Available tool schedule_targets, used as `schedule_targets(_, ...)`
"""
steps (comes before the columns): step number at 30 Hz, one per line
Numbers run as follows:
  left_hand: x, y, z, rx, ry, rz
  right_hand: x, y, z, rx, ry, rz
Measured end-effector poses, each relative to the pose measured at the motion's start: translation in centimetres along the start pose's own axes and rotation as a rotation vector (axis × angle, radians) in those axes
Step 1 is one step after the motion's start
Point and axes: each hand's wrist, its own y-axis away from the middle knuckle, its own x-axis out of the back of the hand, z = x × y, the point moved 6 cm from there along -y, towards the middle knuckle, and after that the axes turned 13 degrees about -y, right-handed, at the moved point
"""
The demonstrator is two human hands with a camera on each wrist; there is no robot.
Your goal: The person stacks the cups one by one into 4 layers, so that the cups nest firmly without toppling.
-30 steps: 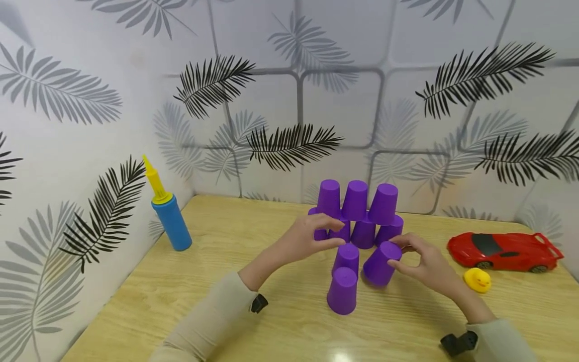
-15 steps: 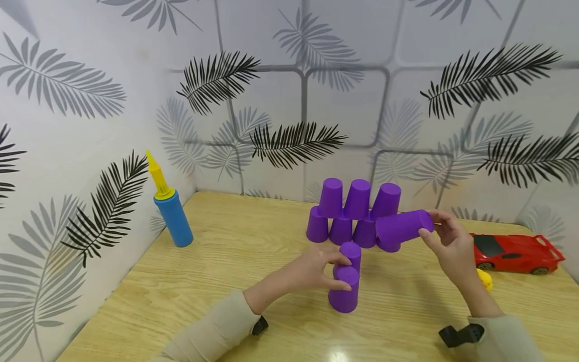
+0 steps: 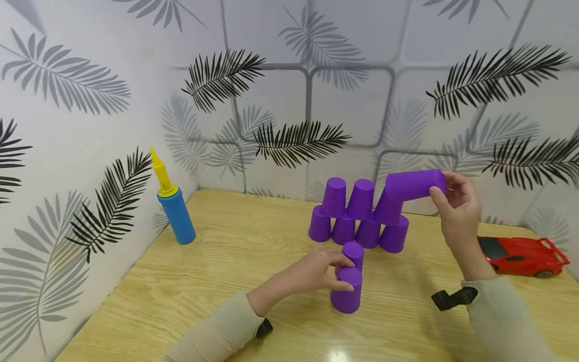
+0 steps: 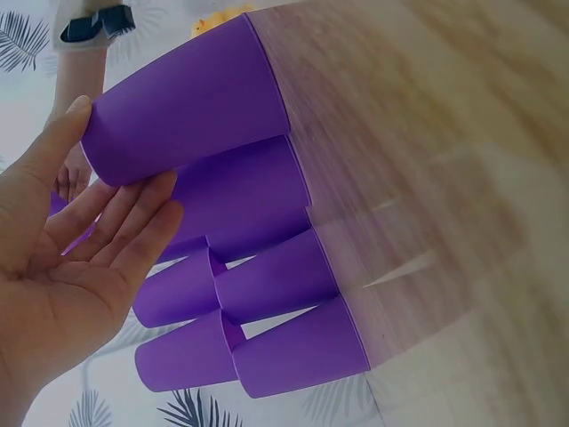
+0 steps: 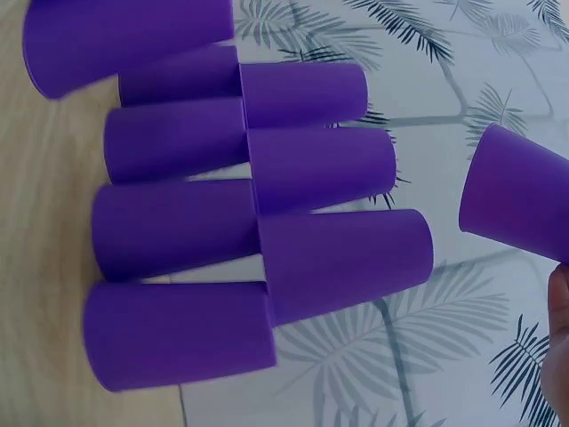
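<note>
My right hand grips a purple cup near its closed end, tilted on its side above the stack, its open end pointing left. In the right wrist view this cup is apart from the stacked ones. Behind stands a two-level stack: several upside-down purple cups below, three more on top. The held cup overlaps the rightmost upper cup. My left hand has thumb and fingers round the top of a front upside-down cup on the table; another cup stands close behind it.
A red toy car stands at the right, partly behind the right forearm. At the left, a blue and yellow hand pump stands near the wall. A leaf-patterned wall closes off the wooden table at the back.
My right hand has lifted a cup from the table, tipped it sideways and raised it above the stack. The left hand has come down and forward from near the stack to the front cup.
</note>
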Motion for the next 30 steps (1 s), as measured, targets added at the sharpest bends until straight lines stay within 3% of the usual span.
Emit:
schedule_targets(12, 0.1, 0.2, 0.0, -0.007, -0.01, 0.011, -1.9, -5.0, 1.6, -0.101, 0.479, -0.137)
schedule_targets(20, -0.1, 0.0, 0.1, 0.019, 0.004, -0.021, -2.8, -5.8, 2.0, -0.078, 0.58, -0.251)
schedule_targets(30, 0.2, 0.2, 0.1, 0.001, 0.024, -0.003, -3.9, -6.5, 3.0, -0.094, 0.699, -0.361)
